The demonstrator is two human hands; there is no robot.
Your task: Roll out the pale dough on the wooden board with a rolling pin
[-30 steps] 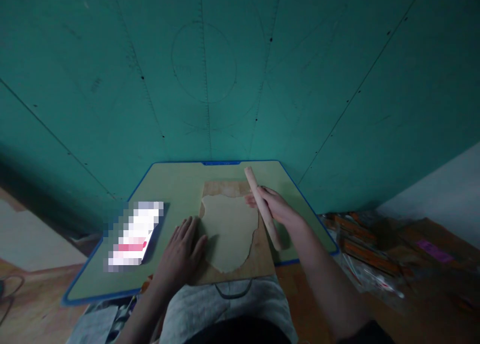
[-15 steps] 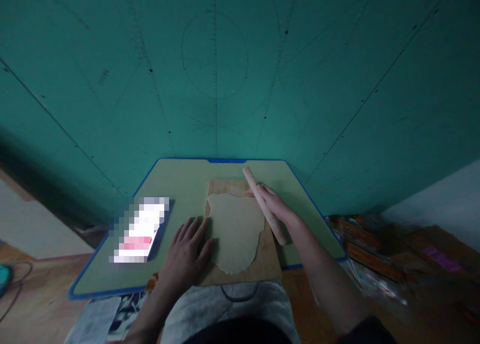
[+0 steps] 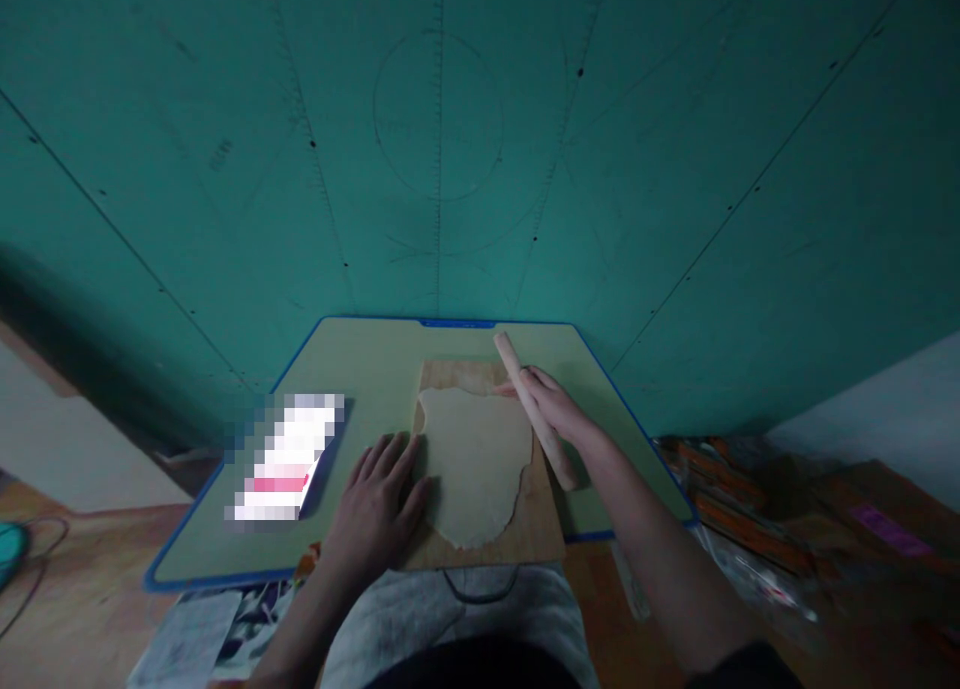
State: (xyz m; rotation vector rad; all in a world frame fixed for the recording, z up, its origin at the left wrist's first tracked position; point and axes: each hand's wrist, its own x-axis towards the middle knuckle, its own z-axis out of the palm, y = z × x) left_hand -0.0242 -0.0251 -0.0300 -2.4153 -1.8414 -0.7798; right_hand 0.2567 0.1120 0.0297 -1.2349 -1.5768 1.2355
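Head | right hand point(image 3: 555, 407) wrapped round rolling pin point(image 3: 533, 409), lower centre; left hand point(image 3: 381, 504) spread, empty; dough point(image 3: 476, 464) (thin-looking) could tear — if pin drags

Surface point(image 3: 375, 369): pale green, blue-edged. Board point(image 3: 546, 529) at the near edge: light-brown wood grain. Dough sheet point(image 3: 476, 469): cream. Rolling pin point(image 3: 533, 409): pale beige. Wall point(image 3: 480, 169) beyond the far edge: teal, dark-lined.
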